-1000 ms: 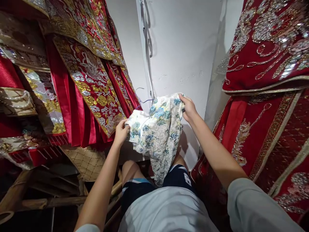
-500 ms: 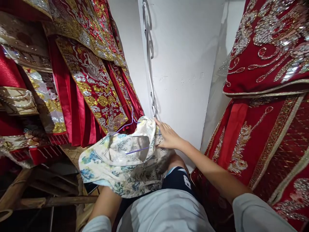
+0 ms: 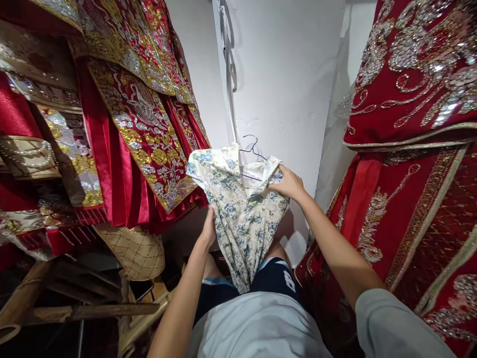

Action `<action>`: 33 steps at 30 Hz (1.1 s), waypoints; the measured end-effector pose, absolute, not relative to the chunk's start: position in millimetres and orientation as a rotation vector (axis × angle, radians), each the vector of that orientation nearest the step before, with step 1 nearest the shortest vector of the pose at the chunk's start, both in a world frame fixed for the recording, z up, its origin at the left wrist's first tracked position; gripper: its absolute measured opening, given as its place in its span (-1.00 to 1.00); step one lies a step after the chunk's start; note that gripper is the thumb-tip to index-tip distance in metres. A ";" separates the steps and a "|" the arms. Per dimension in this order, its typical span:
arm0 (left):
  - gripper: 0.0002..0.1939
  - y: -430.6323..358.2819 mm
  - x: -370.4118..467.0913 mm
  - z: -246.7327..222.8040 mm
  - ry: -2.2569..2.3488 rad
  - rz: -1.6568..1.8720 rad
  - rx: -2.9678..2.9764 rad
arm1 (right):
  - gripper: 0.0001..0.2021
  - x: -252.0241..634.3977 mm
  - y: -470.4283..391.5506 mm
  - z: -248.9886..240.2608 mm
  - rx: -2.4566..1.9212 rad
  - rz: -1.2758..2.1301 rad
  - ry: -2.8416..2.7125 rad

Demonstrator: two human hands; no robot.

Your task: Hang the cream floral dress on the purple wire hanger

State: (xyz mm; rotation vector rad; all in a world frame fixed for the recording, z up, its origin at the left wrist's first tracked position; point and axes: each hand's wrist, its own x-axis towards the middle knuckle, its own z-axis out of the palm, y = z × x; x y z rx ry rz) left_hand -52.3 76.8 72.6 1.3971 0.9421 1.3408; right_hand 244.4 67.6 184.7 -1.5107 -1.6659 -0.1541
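Observation:
A pale floral top (image 3: pixel 238 214) with blue flowers hangs in front of me, its V-neck facing up and its lower part gathered toward my lap. Inside its neck opening is a thin purple clothes hanger (image 3: pixel 257 155), the hook pointing up and away. My right hand (image 3: pixel 288 183) pinches the top's right shoulder between thumb and fingers. At the left side edge is my left hand (image 3: pixel 209 226), its thumb along the cloth and its other fingers hidden behind the fabric.
Red embroidered costumes (image 3: pixel 149 124) with gold and silver sequins hang on the left. More beaded red garments (image 3: pixel 402 99) hang close by on the right. A white wall (image 3: pixel 279 74) with a metal rail (image 3: pixel 226 64) stands ahead. Bamboo poles (image 3: pixel 93 311) are low on the left.
The floral top has swung from lying tilted on the left to facing me, farther right. My left hand has come out from under it to its side; my right hand has moved right with the shoulder.

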 end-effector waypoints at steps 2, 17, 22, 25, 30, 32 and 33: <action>-0.30 70.0 -43.2 59.3 0.959 1.364 1.346 | -0.33 236.6 72.8 196.4 -1.463 -0.183 -1.755; -0.12 10.3 -1.9 -2.9 0.868 1.352 1.127 | -0.74 136.1 1.3 51.5 -1.013 0.752 -1.339; -0.13 3.9 -6.2 5.0 0.948 1.360 1.129 | -0.65 142.7 13.2 36.9 -1.269 0.735 -1.499; -0.18 1.6 -4.3 6.1 0.975 1.369 1.170 | -0.64 149.1 9.7 39.0 -1.236 0.793 -1.610; -0.24 1.7 -0.4 2.7 1.018 1.442 1.198 | -0.70 146.5 5.2 35.8 -1.210 0.803 -1.603; -0.25 -0.2 -0.7 3.2 1.009 1.422 1.207 | -0.69 145.8 5.5 33.7 -1.224 0.778 -1.554; -0.26 -1.8 -1.1 4.3 1.008 1.404 1.206 | -0.68 146.2 5.6 33.0 -1.225 0.770 -1.544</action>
